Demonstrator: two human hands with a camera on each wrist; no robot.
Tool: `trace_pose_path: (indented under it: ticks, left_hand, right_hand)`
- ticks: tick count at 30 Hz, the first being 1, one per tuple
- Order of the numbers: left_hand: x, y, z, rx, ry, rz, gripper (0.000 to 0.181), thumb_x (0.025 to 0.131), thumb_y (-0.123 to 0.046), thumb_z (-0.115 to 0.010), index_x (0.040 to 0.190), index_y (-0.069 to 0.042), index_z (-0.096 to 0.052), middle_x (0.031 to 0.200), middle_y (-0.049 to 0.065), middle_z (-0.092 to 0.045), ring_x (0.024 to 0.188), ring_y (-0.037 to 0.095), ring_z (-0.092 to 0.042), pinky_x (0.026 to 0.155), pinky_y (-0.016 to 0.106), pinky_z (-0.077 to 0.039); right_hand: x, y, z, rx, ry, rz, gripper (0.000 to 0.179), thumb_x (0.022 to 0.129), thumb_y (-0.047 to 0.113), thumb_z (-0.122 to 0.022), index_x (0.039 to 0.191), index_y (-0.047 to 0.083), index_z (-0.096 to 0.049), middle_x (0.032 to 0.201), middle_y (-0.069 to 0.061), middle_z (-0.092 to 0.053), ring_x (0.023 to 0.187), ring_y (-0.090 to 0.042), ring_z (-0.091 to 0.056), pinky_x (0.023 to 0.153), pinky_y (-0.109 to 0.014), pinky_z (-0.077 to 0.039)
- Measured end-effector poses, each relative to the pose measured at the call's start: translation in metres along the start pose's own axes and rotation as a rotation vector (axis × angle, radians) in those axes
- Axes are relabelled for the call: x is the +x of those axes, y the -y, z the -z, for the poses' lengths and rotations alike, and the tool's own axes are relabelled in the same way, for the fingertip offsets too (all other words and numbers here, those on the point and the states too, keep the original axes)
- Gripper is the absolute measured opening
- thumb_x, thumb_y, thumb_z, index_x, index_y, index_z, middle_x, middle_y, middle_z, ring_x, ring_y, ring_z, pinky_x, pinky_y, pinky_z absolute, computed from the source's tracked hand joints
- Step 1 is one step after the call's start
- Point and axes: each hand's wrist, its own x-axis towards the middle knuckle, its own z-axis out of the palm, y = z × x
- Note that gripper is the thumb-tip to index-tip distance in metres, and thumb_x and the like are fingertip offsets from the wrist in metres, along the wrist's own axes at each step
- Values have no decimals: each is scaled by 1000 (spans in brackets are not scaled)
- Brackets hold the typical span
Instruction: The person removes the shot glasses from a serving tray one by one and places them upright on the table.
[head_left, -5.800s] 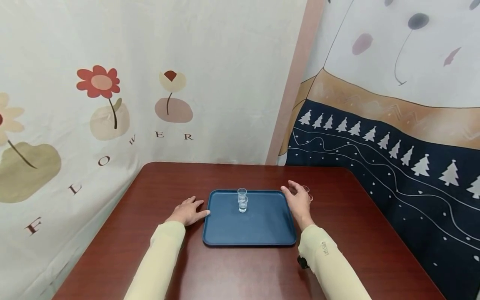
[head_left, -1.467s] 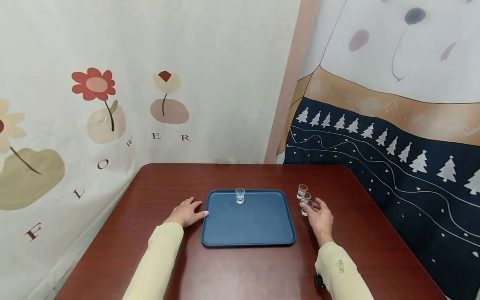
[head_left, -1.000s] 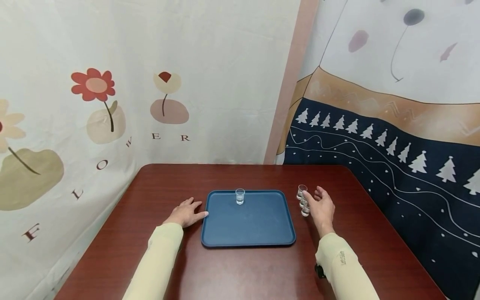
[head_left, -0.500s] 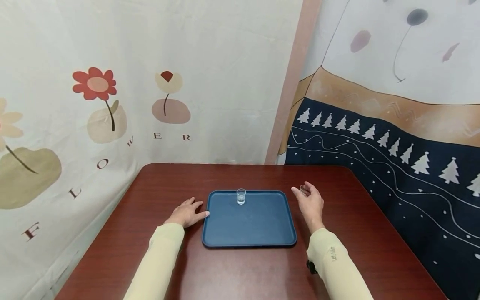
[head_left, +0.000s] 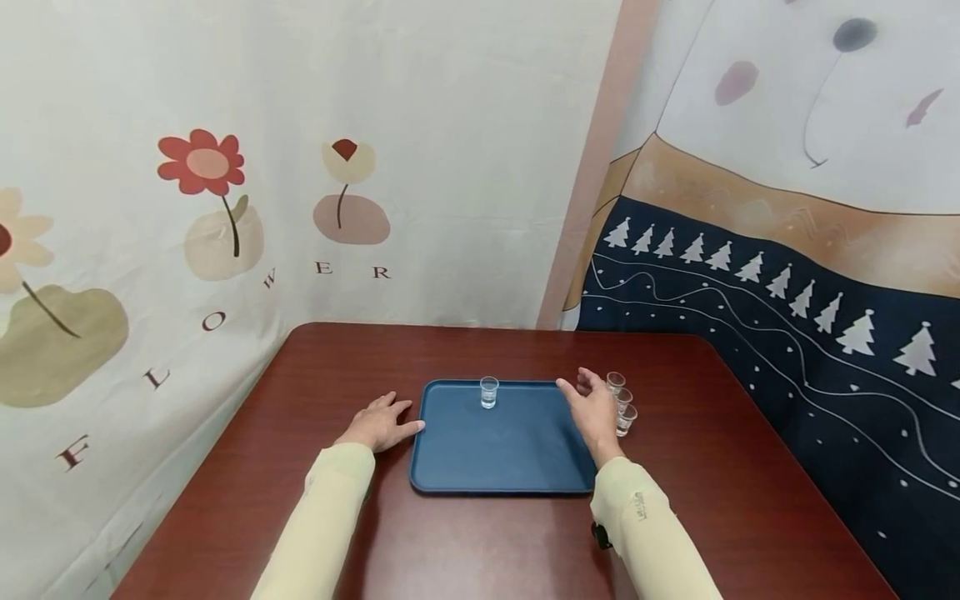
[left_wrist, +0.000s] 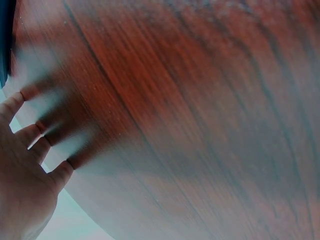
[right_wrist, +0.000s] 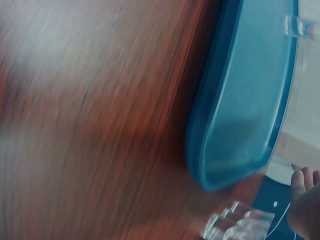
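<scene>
My left hand (head_left: 378, 423) rests on the table at the left side of the blue tray (head_left: 502, 467), fingers spread, with the thumb at the tray's rim. In the left wrist view its fingertips touch the wood. My right hand (head_left: 592, 412) hovers over the tray's right edge, fingers loosely bent and nothing between them. One clear shot glass (head_left: 488, 392) stands upright near the tray's back edge and appears to hold clear liquid. Just right of the right hand, three more stand in a row on the table: a back glass (head_left: 616, 382), a middle glass (head_left: 623, 399) and a front glass (head_left: 626, 420).
The dark red wooden table (head_left: 480, 550) carries the tray near its middle. A pale curtain (head_left: 450, 167) with flower prints hangs behind the table's back edge. To the right hangs a navy cloth (head_left: 750, 358) with white trees.
One of two glasses on the tray 5.8 s ago is gone from there. The right hand, earlier at the right-hand row, has moved left to the tray's edge. The left hand stays put.
</scene>
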Motion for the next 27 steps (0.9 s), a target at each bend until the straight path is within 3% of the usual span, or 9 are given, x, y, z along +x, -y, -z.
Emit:
trace_pose_path:
  ticks: [6,21,27]
  left_hand:
    - [1,1,0,0,-4,-2,70,98,-49,-56,150,-5,-42,157,29,-25,145,47,-20,114,63,-18]
    - [0,2,-1,2,-2,-7,69,98,-49,-56,150,-6,-43,157,27,-25,146,45,-20,115,61,-17]
    - [1,2,-1,-4,-10,-3,68,98,-49,-56,150,-6,-43,158,27,-26,146,44,-20,115,61,-17]
  right_hand:
    - [-3,4,-24,-52,46,13,57,90,29,-75,136,0,-58,131,-20,-61,117,-34,-62,94,-46,-51]
    - [-10,16,-81,-37,259,-46,60,91,27,-75,142,4,-54,138,-18,-57,122,-33,-59,95,-48,-51]
    - [-9,19,-97,-39,303,-58,60,89,23,-76,141,4,-54,137,-17,-57,121,-32,-59,95,-46,-51]
